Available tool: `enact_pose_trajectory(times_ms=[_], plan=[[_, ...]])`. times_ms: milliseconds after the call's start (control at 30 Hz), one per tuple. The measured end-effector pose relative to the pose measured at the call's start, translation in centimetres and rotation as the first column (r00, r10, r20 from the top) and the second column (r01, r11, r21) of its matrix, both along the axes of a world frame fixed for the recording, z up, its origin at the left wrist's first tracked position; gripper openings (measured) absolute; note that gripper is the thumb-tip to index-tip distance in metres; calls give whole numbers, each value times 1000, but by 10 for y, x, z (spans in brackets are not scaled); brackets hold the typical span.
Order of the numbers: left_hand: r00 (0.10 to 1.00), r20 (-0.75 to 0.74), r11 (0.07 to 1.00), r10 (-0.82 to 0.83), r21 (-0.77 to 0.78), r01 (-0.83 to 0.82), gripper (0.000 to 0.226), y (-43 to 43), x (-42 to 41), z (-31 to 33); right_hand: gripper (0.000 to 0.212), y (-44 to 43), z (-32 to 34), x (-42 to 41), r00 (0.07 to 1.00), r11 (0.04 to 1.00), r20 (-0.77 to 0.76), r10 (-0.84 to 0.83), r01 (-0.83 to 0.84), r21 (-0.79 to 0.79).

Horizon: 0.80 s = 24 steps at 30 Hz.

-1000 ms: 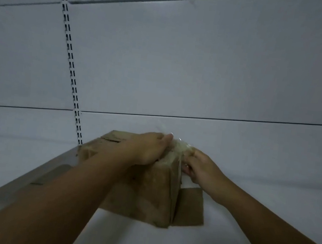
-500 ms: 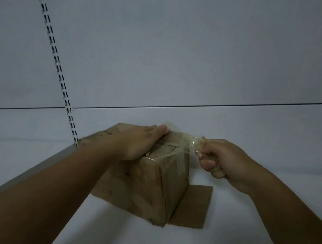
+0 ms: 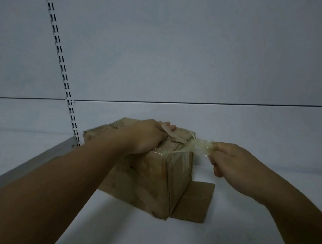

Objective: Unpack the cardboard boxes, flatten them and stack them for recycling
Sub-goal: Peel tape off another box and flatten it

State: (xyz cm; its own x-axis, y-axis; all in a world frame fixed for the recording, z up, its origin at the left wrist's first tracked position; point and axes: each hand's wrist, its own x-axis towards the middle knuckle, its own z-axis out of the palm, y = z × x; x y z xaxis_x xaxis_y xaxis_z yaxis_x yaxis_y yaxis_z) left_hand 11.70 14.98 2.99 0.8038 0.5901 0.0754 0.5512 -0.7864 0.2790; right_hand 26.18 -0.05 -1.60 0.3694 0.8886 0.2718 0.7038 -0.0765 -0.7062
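Observation:
A worn brown cardboard box (image 3: 148, 183) stands on a white shelf (image 3: 162, 239), with one flap (image 3: 194, 203) lying flat to its right. My left hand (image 3: 146, 136) presses down on the box's top, fingers over a loose label. My right hand (image 3: 232, 163) is to the right of the box, fist closed on a strip of clear packing tape (image 3: 197, 146). The tape stretches taut from the box's top right edge to my fingers.
The white back panel (image 3: 183, 63) of the shelving rises behind the box. A slotted upright rail (image 3: 61, 65) runs down on the left. A grey metal shelf edge (image 3: 20, 167) slants along the left side.
My right hand has pulled the tape farther right, away from the box, and the strip is longer. My left hand stays pressed on the box's top.

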Motion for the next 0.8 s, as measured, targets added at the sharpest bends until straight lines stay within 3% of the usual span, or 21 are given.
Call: enact_pose_trajectory(times_ms=[67,133,200,267,367,433,467,500,533,567,633,667,733,800], plan=[[1000,12,999,-27,-38,27,44,1,1,1,27,0,-3,3,967,998,-248,59,-64,-10],[998,41,997,-46,-60,48,42,2,1,1,21,-1,-5,8,854,986,-498,151,-164,17],[998,61,997,-35,-60,39,41,3,1,1,6,-4,-2,15,766,974,-602,227,-174,146],[996,85,997,-34,-65,39,40,3,1,2,15,-10,2,23,697,931,-650,303,-71,359],[994,102,997,-38,-68,45,39,2,2,3,42,-20,16,29,803,799,-511,308,73,597],[993,110,996,-45,-70,53,39,0,2,4,56,-27,30,25,751,686,-480,454,48,726],[991,125,995,-47,-82,58,39,-1,2,3,56,-29,37,21,775,651,-422,469,20,759],[989,142,994,-41,-92,55,37,-1,2,3,50,-31,44,13,860,639,-293,419,-50,767],[988,154,994,-29,-103,45,36,0,2,3,41,-30,50,1,941,667,-90,327,-162,728],[985,170,991,-12,-129,34,33,0,1,4,31,-24,54,-11,957,718,126,263,-281,636],[979,202,986,-7,-159,40,30,0,0,5,18,-6,56,-34,847,852,489,209,-404,335],[977,214,986,-17,-160,52,34,1,0,6,20,4,55,-41,771,896,597,223,-403,186],[974,227,981,-19,-184,62,40,0,-3,7,19,20,55,-48,696,931,658,287,-365,-20],[971,239,975,-9,-214,61,43,1,-4,8,11,28,60,-50,724,938,611,320,-335,-95]])
